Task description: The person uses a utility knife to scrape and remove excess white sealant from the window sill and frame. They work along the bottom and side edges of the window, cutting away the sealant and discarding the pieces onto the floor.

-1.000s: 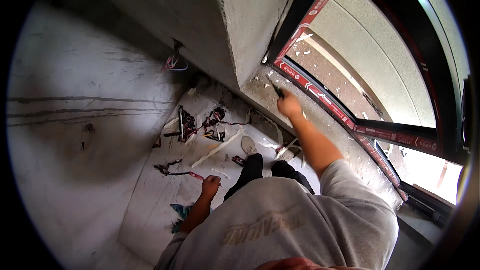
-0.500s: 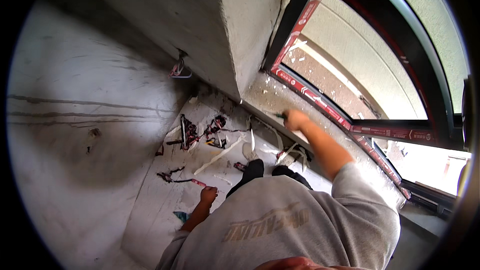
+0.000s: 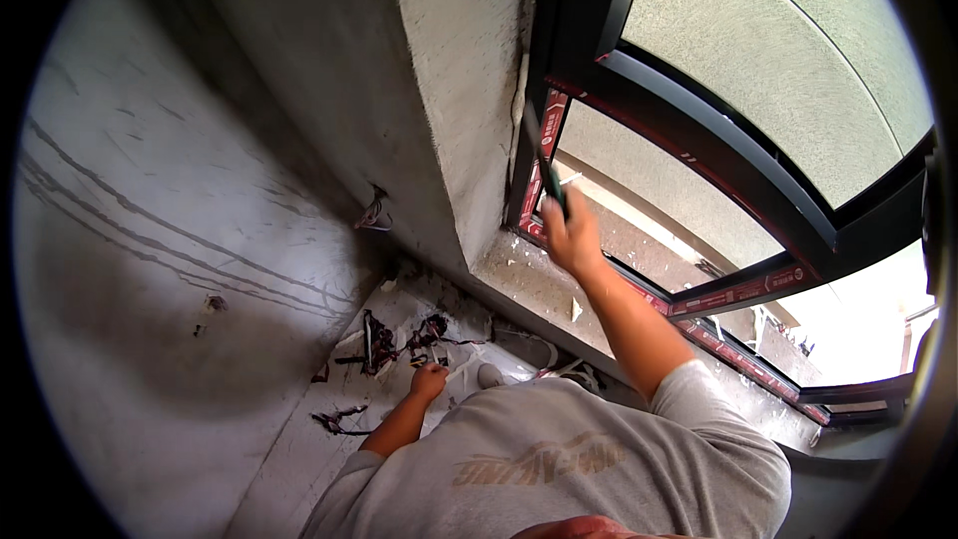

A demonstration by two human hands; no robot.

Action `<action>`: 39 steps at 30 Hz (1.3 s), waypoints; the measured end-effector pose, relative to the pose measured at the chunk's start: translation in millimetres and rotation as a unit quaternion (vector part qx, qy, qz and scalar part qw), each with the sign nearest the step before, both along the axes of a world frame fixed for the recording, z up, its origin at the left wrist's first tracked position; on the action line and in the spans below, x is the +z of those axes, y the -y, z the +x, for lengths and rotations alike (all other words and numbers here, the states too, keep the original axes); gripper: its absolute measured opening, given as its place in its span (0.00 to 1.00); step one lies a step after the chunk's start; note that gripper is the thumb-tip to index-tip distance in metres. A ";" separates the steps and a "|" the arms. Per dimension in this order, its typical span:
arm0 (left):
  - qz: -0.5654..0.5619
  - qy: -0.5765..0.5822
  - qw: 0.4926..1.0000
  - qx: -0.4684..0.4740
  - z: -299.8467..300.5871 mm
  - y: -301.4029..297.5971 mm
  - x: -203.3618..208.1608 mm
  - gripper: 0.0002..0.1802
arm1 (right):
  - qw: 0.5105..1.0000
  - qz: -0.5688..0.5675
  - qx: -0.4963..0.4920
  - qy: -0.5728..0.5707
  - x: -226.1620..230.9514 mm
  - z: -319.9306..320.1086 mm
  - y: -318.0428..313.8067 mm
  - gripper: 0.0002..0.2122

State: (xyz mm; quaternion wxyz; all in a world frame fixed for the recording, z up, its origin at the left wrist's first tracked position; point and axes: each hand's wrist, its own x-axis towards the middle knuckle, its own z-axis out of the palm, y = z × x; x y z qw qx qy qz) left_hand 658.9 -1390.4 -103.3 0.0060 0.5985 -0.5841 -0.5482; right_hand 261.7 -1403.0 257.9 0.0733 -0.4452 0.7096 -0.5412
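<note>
My right hand is raised at the window, wrapped round the dark green handle of a knife. Its long thin blade points up along the foam seam between the wall and the black window frame. Whether the blade touches the seam I cannot tell. My left hand hangs low on the left with its fingers curled closed; anything inside them is hidden.
Torn dark and red tape scraps lie on the floor by the wall corner. Crumbs of pale debris dot the concrete sill. Wires stick out of the left wall. Red protective tape covers parts of the window frame.
My right hand has moved up and left from over the sill to the frame's left side, with the knife pointing upward. My left hand has shifted slightly right. The view has turned and moved.
</note>
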 end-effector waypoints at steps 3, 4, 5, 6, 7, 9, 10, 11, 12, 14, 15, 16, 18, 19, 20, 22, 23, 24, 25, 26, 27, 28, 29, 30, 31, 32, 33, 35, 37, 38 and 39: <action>0.007 0.001 1.000 0.020 -6.7 -3.4 1.6 0.16 | 0.995 -0.075 -0.055 -0.032 42.4 -26.1 44.3 0.10; 0.002 0.003 1.000 0.029 -3.7 -6.6 -5.1 0.16 | 0.991 -0.098 -0.075 -0.045 55.5 -29.6 54.8 0.10; 0.000 0.014 0.999 0.031 -2.1 -14.8 -4.2 0.16 | 0.994 -0.073 -0.076 -0.030 57.5 -37.8 60.8 0.12; -0.003 0.026 0.999 0.035 0.4 -24.8 -3.4 0.16 | 0.997 -0.044 -0.061 -0.027 53.1 -46.8 67.8 0.12; -0.002 0.042 0.999 0.034 3.0 -34.0 -1.2 0.15 | 0.998 -0.011 -0.051 -0.021 38.7 -60.0 72.8 0.13; 0.022 0.071 0.996 0.054 25.1 -60.6 -8.7 0.15 | 0.999 -0.014 -0.028 -0.036 13.4 -64.5 80.1 0.14; 0.035 0.087 0.993 0.067 35.7 -72.4 -8.5 0.15 | 0.998 -0.020 -0.039 -0.037 -7.5 -64.4 85.2 0.15; 0.069 0.069 0.993 0.065 42.4 -82.4 -0.1 0.15 | 0.997 -0.024 -0.053 -0.044 -28.9 -67.8 88.3 0.15; 0.088 0.076 0.990 0.077 47.6 -89.6 -0.4 0.14 | 0.996 -0.028 -0.068 -0.051 -46.7 -71.8 90.5 0.15; 0.125 0.095 0.981 0.115 72.3 -115.4 3.4 0.14 | 0.997 0.071 -0.036 0.018 -59.6 -64.3 81.3 0.13; 0.145 0.043 0.970 0.189 94.3 -131.7 -15.6 0.12 | 0.997 0.071 -0.024 0.032 -77.8 -64.4 77.3 0.12; 0.145 0.053 0.969 0.195 95.7 -136.8 -14.2 0.12 | 0.996 0.076 -0.018 0.041 -102.4 -67.9 73.8 0.11; 0.148 0.075 0.963 0.212 108.3 -166.2 -6.6 0.11 | 0.992 0.122 -0.011 0.043 -154.8 -70.5 73.0 0.11; 0.155 0.083 0.957 0.232 98.1 -175.6 11.7 0.11 | 0.988 0.148 -0.011 0.041 -183.1 -72.5 69.7 0.11; 0.155 0.084 0.952 0.250 93.9 -183.5 24.1 0.12 | 0.987 0.157 -0.016 0.039 -212.0 -71.7 68.5 0.10; 0.148 0.080 0.947 0.273 94.2 -202.4 35.1 0.13 | 0.985 0.166 -0.026 0.035 -252.2 -65.7 68.2 0.10; 0.148 0.077 0.944 0.283 96.4 -212.6 36.0 0.13 | 0.985 0.164 -0.012 0.058 -264.1 -62.0 63.9 0.11; 0.147 0.074 0.944 0.287 96.9 -219.3 34.5 0.14 | 0.981 0.182 -0.019 0.066 -276.0 -59.0 60.0 0.11; 0.141 0.073 0.948 0.275 99.0 -225.8 35.2 0.14 | 0.976 0.204 -0.023 0.075 -296.6 -55.5 53.2 0.11; 0.122 0.071 0.961 0.238 99.6 -231.7 34.2 0.15 | 0.971 0.224 -0.030 0.080 -313.0 -55.5 44.8 0.12; 0.014 0.087 0.994 0.071 106.8 -235.7 30.4 0.16 | 0.954 0.280 -0.027 0.104 -329.5 -55.3 33.9 0.13; 0.013 0.072 0.995 0.069 108.3 -240.4 29.4 0.16 | 0.937 0.332 -0.030 0.104 -350.6 -54.8 19.0 0.14; 0.006 0.055 0.996 0.069 108.5 -240.7 27.8 0.16 | 0.920 0.377 -0.033 0.102 -362.4 -52.5 5.8 0.15; -0.005 0.037 0.997 0.071 109.6 -239.5 26.4 0.15 | 0.923 0.367 -0.037 0.109 -361.2 -42.2 -10.1 0.17; 0.099 0.057 0.966 0.231 95.7 -233.2 31.2 0.16 | 0.923 0.365 -0.038 0.115 -352.5 -33.9 -22.3 0.17; 0.100 0.054 0.964 0.240 92.5 -223.1 32.2 0.16 | 0.948 0.302 -0.051 0.086 -344.8 -24.0 -33.1 0.18; 0.102 0.052 0.961 0.253 89.7 -219.0 32.0 0.16 | 0.960 0.250 -0.044 0.116 -323.5 -14.7 -31.1 0.19; 0.105 0.055 0.958 0.262 84.0 -208.8 29.2 0.15 | 0.977 0.116 -0.016 0.177 -275.7 1.2 -17.9 0.20; 0.123 0.043 0.963 0.236 87.7 -198.1 23.1 0.15 | 0.985 -0.023 0.016 0.172 -207.5 13.6 14.3 0.21; 0.130 0.038 0.966 0.221 90.1 -189.8 22.1 0.15 | 0.987 -0.082 0.023 0.133 -152.2 15.5 34.9 0.21; 0.124 0.044 0.968 0.216 87.8 -180.4 24.7 0.15 | 0.988 -0.101 0.015 0.117 -109.2 16.7 52.3 0.21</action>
